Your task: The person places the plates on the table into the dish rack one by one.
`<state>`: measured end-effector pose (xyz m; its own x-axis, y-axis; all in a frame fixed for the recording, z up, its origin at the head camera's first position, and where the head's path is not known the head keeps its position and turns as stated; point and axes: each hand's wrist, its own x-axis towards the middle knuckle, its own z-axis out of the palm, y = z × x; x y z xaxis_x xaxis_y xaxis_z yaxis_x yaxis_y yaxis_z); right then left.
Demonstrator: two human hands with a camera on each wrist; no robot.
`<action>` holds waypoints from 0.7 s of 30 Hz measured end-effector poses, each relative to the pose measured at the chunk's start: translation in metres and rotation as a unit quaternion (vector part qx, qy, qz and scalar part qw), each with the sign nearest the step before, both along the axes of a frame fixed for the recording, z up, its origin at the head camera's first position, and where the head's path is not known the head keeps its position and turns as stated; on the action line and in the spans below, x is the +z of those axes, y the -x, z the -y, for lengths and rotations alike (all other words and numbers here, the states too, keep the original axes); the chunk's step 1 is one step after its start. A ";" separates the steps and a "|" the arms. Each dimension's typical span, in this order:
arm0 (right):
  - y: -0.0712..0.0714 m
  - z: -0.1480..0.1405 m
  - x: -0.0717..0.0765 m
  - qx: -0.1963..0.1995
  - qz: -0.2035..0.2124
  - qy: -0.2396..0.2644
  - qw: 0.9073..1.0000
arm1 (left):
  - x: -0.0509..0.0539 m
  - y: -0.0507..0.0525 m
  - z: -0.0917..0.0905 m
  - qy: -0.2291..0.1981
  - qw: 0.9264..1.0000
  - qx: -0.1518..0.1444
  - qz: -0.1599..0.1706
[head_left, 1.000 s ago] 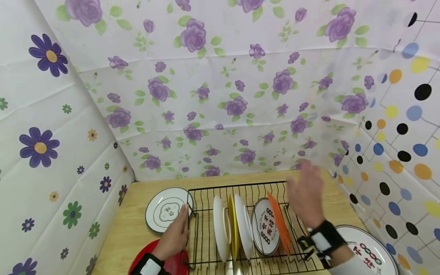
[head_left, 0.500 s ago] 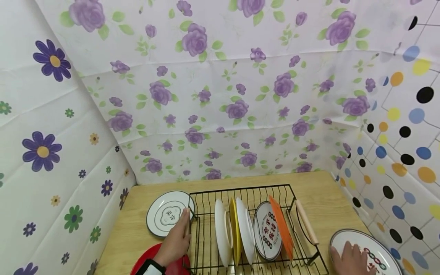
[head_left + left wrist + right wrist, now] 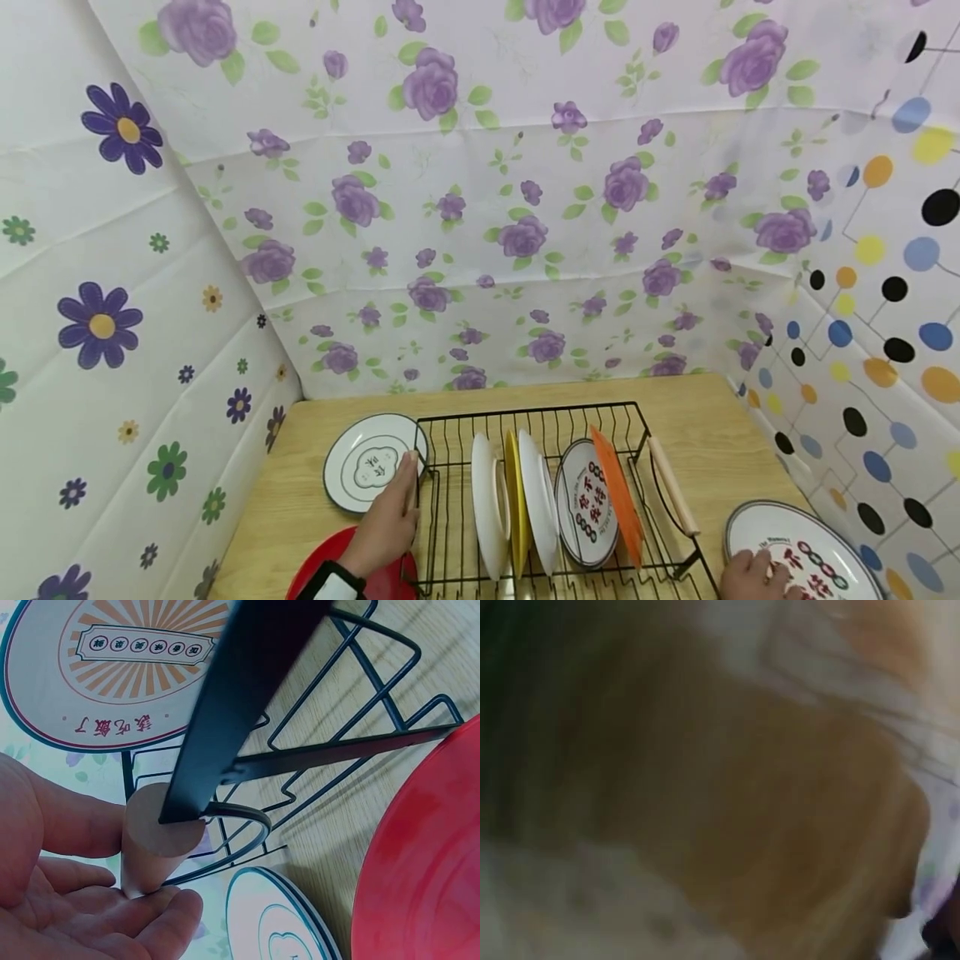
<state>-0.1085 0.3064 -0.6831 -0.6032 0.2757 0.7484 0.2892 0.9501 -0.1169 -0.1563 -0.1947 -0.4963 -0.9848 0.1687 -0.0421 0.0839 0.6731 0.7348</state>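
The black wire dish rack (image 3: 517, 410) holds several upright plates, among them a white plate (image 3: 489, 508), a yellow plate (image 3: 515, 500) and an orange plate (image 3: 618, 496). My left hand (image 3: 386, 521) is at the rack's left end; in the left wrist view its thumb and fingers lie around the wooden handle (image 3: 157, 832). At the lower right, my right hand (image 3: 757, 577) is over the near left part of a white patterned plate (image 3: 832, 554); its thumb is hidden. The right wrist view is too blurred to show its hold.
A small white plate (image 3: 375, 425) lies behind my left hand, and a red plate (image 3: 322, 550) lies partly under it. The rack's right wooden handle (image 3: 672, 485) stands up beside the orange plate. Patterned cloth walls (image 3: 480, 333) surround the wooden table (image 3: 690, 408).
My right hand has moved from above the rack's right end down and right to the patterned plate. My left hand has stayed at the rack's left end.
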 end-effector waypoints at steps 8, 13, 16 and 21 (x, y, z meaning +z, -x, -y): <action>-0.013 -0.013 0.059 0.074 0.169 0.087 0.979 | -0.001 -0.001 -0.001 0.000 1.000 -0.003 -0.005; -0.013 -0.017 0.085 0.077 0.197 0.093 0.973 | 0.000 -0.002 -0.001 -0.001 1.000 -0.004 0.002; -0.005 -0.021 0.091 0.121 0.112 0.055 0.985 | 0.000 -0.001 -0.001 0.001 1.000 -0.001 0.005; 0.017 -0.026 0.115 0.209 0.049 -0.013 0.977 | 0.000 -0.001 0.001 0.004 1.000 0.002 0.008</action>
